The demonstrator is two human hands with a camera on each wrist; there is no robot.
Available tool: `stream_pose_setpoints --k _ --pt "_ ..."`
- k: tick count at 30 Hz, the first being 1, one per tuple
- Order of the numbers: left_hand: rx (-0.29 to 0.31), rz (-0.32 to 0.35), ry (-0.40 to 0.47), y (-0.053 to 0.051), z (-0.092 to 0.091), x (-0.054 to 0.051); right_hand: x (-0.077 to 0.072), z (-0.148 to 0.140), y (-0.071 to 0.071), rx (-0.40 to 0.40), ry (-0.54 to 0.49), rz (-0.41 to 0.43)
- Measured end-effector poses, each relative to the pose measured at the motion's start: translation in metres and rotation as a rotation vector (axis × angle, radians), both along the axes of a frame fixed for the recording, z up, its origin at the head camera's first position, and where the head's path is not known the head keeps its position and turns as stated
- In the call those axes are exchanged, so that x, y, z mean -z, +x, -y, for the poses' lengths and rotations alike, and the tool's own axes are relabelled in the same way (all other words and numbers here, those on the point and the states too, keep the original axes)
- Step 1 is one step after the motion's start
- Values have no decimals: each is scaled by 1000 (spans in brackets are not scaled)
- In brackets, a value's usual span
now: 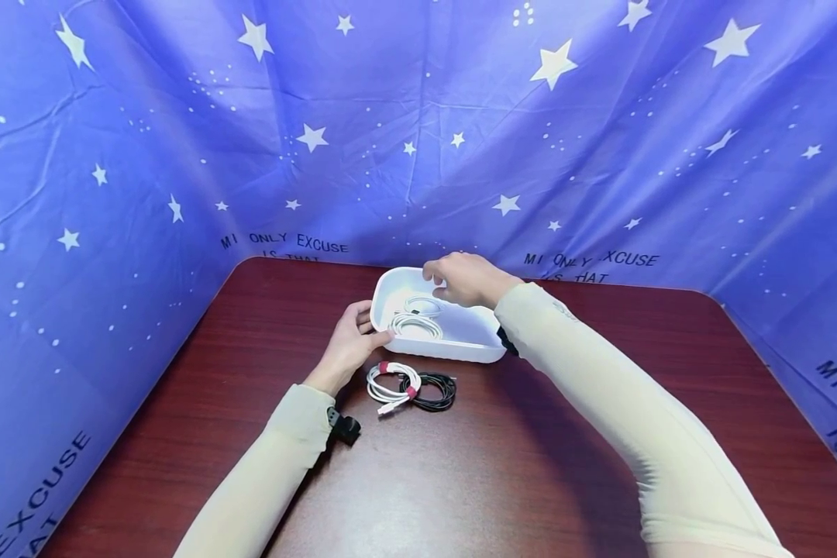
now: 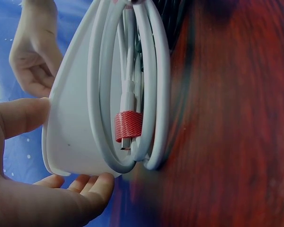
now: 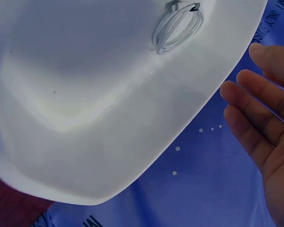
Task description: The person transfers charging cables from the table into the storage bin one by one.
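Thumb and fingers of the left hand grip the end of a white tray between them, the thumb on the near rim, the other fingers curved round the end wall. The right hand hangs over the far rim with its fingers loosely bent and slightly spread, nothing pinched between them — whether a fingertip touches the rim I cannot tell.

Just inside the tray from the left thumb lies a coiled white cable. Beyond it, nearer the right fingertips and below them, a second white coil shows a dark-tipped plug. The tray floor on the side away from the left grip is bare.

On the near side of the left grip, outside the tray, a thick white cable is looped and bound with red straps; a metal-tipped connector pokes out past one strap. It overlaps a black cable, coiled on the side away from the left hand.

Behind each grip runs a cream sleeve. Under everything is a dark red-brown table, and past the right hand hangs a blue curtain with white stars and black lettering.
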State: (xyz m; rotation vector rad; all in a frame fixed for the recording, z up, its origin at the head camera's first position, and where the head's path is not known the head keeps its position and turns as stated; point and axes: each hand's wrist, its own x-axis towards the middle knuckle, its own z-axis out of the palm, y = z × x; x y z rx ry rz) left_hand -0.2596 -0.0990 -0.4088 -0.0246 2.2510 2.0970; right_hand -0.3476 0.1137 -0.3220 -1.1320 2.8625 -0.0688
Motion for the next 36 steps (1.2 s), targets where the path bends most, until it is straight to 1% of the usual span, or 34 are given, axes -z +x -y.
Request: stream_pose_setpoints --k 6,15,19,23,31,36 --pt "-1 0 0 2 0 -1 -1 -8 13 -15 -62 -8" --pt "-1 4 6 3 1 -2 -4 -16 28 -35 -151 -8" --pt "7 5 5 3 1 -3 -2 -21 34 -32 -174 -8" --pt "12 12 4 4 1 -4 2 -23 41 -46 -191 -10" --pt "18 9 17 3 1 -3 10 -24 53 -121 -247 -29" --pt "19 7 20 3 0 -3 14 -23 61 -109 -264 -36"
